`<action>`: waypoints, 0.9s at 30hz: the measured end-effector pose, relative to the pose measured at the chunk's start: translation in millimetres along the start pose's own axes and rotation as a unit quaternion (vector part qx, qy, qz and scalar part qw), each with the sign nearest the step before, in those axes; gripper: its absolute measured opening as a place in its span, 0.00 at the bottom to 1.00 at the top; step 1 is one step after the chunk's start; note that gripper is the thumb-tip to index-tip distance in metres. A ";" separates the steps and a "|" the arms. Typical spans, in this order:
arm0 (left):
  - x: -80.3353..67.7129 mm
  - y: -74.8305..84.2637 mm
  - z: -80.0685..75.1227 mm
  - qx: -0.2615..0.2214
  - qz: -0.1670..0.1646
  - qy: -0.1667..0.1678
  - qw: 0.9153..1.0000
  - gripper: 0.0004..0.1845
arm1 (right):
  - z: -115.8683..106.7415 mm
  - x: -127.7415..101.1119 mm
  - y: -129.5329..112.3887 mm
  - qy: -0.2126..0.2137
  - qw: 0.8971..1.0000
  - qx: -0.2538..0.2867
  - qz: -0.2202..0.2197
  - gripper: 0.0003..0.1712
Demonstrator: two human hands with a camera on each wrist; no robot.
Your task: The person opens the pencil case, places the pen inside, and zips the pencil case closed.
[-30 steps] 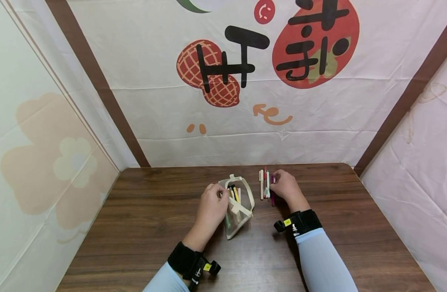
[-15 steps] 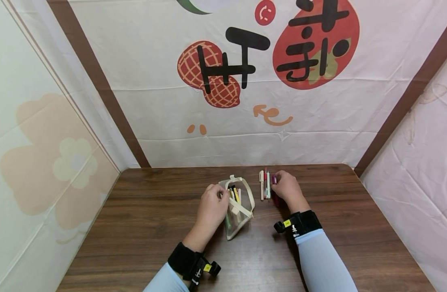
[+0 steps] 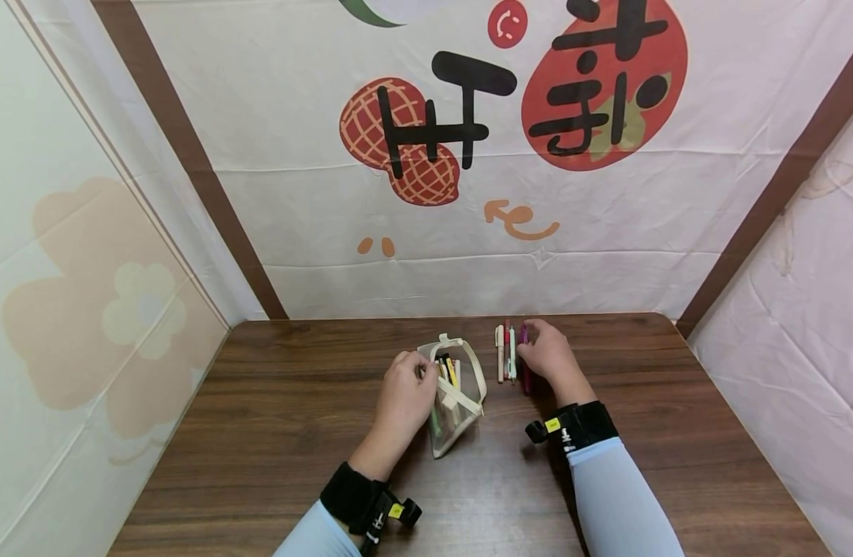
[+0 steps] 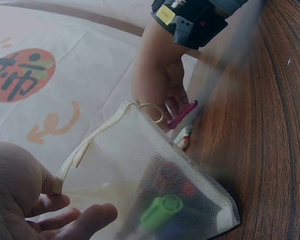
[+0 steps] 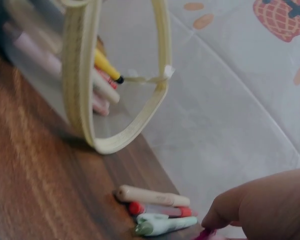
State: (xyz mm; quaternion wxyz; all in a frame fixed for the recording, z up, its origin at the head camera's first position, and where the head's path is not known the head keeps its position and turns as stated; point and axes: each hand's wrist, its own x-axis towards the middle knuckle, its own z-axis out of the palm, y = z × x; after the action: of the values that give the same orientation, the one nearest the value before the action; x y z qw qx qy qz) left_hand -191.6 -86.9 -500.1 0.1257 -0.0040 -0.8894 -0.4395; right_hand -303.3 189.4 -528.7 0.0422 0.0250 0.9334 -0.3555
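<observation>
Now my right hand [image 3: 548,357] has its fingers [image 4: 176,106] curled around a magenta pen [image 4: 183,114]; they pinch it near one end, and its lower end is at the wooden table [image 3: 294,433], just beside the row of pens [image 3: 505,352] lying there. My left hand [image 3: 407,391] holds the rim of the mesh pencil pouch [image 3: 454,394], fingers bent around the edge, and keeps its mouth open toward the back wall. Inside the pouch more pens are visible, one yellow pen [image 5: 105,65] and one green marker [image 4: 159,212].

What can go wrong, I think: the row on the table is very close to my right fingers, so if I put the magenta pen down carelessly, I may push the cream pen [image 5: 152,195] or the red pen [image 5: 162,209], and they can roll, because they are round. Also the pouch is soft and leans. If my left hand loosens, the mouth may fall closed or the pens inside may slide out. The table's far edge is near the row too.
</observation>
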 end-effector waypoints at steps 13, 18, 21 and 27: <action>0.1 0.7 0.1 0.001 -0.006 -0.008 1.000 0.11 | -6.2 -8.3 -20.1 -0.018 0.985 0.170 -0.033 0.36; 0.6 1.5 -1.2 0.003 -0.006 -0.007 1.000 0.11 | -7.1 -14.1 -35.2 -0.030 0.972 0.228 -0.052 0.35; 0.6 1.9 -1.5 0.003 -0.007 -0.007 1.000 0.10 | -6.6 -17.5 -40.7 -0.053 0.967 0.240 -0.061 0.35; -0.8 2.4 -0.9 0.006 -0.009 -0.006 1.000 0.10 | 1.2 -23.3 -49.1 -0.086 0.964 0.239 -0.082 0.35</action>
State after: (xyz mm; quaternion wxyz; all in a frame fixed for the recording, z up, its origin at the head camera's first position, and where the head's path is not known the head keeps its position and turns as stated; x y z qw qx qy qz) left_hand -190.4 -86.0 -497.8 0.1166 0.0023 -0.8928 -0.4352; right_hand -283.8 151.5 -494.8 0.0862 -0.0729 0.8130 -0.5712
